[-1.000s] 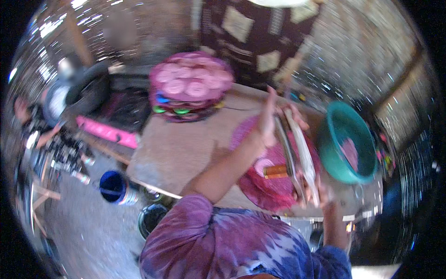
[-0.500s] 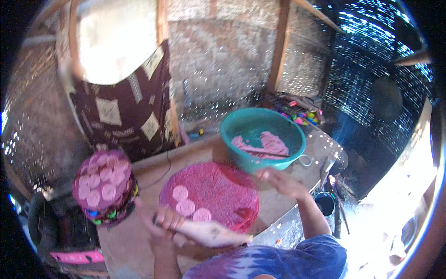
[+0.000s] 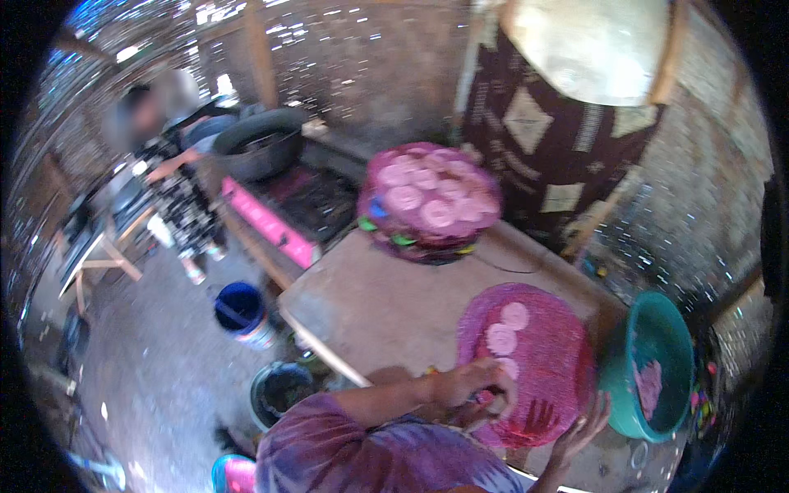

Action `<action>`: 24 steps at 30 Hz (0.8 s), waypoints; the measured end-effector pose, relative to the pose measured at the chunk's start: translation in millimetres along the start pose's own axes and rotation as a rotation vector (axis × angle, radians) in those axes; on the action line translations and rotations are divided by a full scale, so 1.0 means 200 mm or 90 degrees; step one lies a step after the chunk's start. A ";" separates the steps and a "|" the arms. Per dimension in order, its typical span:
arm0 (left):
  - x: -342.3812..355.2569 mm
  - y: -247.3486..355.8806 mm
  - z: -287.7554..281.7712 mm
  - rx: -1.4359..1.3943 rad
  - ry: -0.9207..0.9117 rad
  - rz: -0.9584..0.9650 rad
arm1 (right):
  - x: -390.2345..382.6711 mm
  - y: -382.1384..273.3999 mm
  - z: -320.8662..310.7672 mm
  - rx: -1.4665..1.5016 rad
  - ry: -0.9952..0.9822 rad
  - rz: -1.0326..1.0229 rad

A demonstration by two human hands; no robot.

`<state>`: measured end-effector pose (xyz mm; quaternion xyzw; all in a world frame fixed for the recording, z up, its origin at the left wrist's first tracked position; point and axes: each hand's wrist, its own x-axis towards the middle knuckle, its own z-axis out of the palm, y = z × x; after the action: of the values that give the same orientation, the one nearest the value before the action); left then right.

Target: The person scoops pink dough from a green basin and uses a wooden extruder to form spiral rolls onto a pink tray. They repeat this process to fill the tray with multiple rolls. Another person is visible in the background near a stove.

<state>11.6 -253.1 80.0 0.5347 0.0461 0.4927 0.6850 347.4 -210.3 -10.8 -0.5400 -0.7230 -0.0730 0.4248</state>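
Observation:
My left hand (image 3: 481, 386) is bent closed over the lower left part of a round pink mat (image 3: 546, 337), around something small that I cannot make out. My right hand (image 3: 579, 427) is open, fingers spread, at the mat's lower right. Several pale pink spiral rounds (image 3: 501, 337) lie on the mat's left side. To its right stands a teal basin (image 3: 674, 353) with pink dough-like material (image 3: 648, 390) inside. A stack of pink mats (image 3: 378, 189) bearing more spiral rounds sits at the back of the wooden table (image 3: 353, 287).
Another person (image 3: 177, 197) stands at the left beside a dark pot (image 3: 255, 135) on a stove with a pink front (image 3: 263, 218). A blue bucket (image 3: 242, 312) and a dark bucket (image 3: 279, 390) are on the floor by the table. A patterned cloth (image 3: 567, 156) hangs behind.
The view has swung back left. The long pale object that was in my left hand is out of sight, and both hands are over the mat, the right one lower.

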 end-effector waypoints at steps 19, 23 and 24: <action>0.12 -0.29 0.43 0.446 -0.037 0.089 | -0.18 -0.20 0.24 0.578 -0.583 -0.017; 0.12 -0.17 0.48 0.363 0.102 0.101 | -0.26 -0.06 0.12 0.786 -0.809 0.224; 0.15 -0.09 0.50 0.379 0.142 0.103 | -0.27 -0.03 0.09 0.843 -0.870 0.293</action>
<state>97.1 -299.5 122.2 0.6561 0.2199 0.5660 0.4482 335.4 -240.8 -58.0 -0.2462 -0.5852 0.7606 0.1358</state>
